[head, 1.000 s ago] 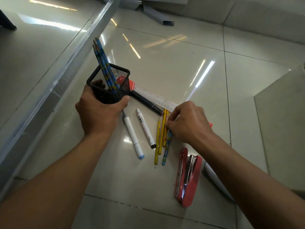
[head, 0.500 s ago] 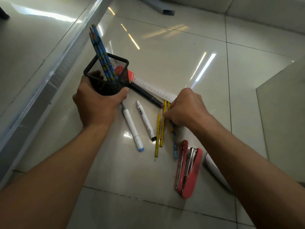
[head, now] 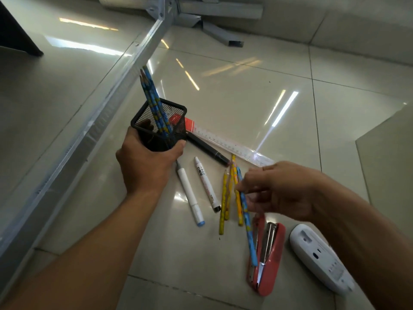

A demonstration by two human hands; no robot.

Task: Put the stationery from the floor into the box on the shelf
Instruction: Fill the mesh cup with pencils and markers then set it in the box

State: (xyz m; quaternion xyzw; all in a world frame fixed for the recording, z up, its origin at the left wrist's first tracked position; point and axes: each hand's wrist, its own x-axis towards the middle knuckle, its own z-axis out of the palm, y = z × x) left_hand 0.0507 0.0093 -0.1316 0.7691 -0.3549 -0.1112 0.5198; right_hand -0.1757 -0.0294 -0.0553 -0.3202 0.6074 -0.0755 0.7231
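My left hand [head: 145, 166] grips a black mesh pen holder [head: 161, 128] just above the floor; blue pencils [head: 154, 104] stand in it. My right hand [head: 279, 189] pinches a blue pencil [head: 247, 220] and holds it lifted over the floor, tip pointing away. Beneath and left of it lie three yellow pencils [head: 228, 198], a white marker with a black cap [head: 206, 184], a white pen with a blue end [head: 190, 195], a black marker [head: 207, 148] and a clear ruler [head: 230, 144].
A red stapler [head: 268, 256] lies near my right forearm, with a white oval device [head: 319, 258] to its right. A metal shelf rail [head: 89, 121] runs diagonally on the left. Grey metal bars [head: 219, 32] lie at the back. A pale board [head: 388, 166] covers the right.
My right hand has picked a blue pencil out of the pile and lifted it off the floor. The left hand still holds the mesh holder in the same place. The view has tilted.
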